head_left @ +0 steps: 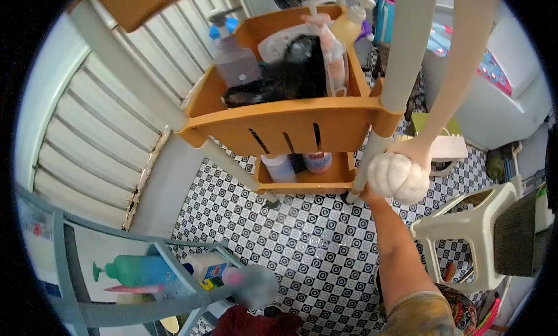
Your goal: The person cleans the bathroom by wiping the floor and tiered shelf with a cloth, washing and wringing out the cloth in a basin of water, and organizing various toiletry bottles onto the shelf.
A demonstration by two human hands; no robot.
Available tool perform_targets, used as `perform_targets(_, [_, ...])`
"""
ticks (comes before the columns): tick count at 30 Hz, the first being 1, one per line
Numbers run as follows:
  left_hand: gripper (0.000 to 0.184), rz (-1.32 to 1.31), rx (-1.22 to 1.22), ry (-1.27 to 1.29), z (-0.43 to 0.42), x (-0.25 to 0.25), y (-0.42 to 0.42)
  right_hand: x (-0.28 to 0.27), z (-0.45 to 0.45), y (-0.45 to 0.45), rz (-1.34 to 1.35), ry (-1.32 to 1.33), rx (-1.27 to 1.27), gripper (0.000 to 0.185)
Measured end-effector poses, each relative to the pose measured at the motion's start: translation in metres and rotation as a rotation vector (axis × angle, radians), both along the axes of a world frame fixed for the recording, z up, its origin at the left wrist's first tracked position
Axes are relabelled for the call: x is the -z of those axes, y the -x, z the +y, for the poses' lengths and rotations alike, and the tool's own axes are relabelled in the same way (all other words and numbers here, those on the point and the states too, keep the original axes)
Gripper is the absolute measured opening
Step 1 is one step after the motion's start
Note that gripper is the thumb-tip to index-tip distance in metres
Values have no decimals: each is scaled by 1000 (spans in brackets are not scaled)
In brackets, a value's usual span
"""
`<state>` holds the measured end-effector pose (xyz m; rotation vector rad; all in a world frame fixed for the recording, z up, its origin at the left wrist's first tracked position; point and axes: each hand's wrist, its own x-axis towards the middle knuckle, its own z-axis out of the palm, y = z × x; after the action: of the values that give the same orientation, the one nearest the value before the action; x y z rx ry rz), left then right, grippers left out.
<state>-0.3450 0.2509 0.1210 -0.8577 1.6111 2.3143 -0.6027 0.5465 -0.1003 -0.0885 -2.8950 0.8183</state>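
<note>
My right arm reaches forward from the lower right, and only a small part of my right hand (368,194) shows at the foot of the orange-shelved rack (285,116). The rack's cream leg (375,153) and a white knotted bath puff (397,178) on a long beige handle cover the fingers, so what they hold or touch is hidden. Beside the hand is the lower orange shelf (307,186), bearing a white container (279,169) and a pinkish-blue jar (318,162). My left hand is out of view.
Pump bottles (237,63) and a black bundle (302,69) fill the upper shelf. At left stands a grey-blue rack (133,307) with a green-blue bottle (142,271). A cream plastic stool (465,234) is at right on the patterned tile floor (302,237).
</note>
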Motion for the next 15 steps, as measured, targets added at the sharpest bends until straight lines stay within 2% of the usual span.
perform_targets(4, [23, 61, -8, -51, 2, -12, -12, -40, 5, -63, -23, 41, -58, 63])
perform_targets(7, [23, 128, -32, -83, 2, -23, -31, -49, 12, -109, -83, -50, -48, 58])
perform_targets(9, [22, 179, -48, -95, 3, -31, -46, -56, 13, -136, -253, -88, -36, 59])
perform_targets(10, [22, 198, -58, -99, 3, -34, -56, -67, 10, -148, -243, -100, -46, 59])
perform_targets(12, [22, 266, -64, -100, 5, -40, -69, -94, -2, -165, -342, -174, -215, 59])
perform_targets(15, [21, 379, -83, -10, 10, -51, -94, -149, -31, -179, -338, -205, -427, 61])
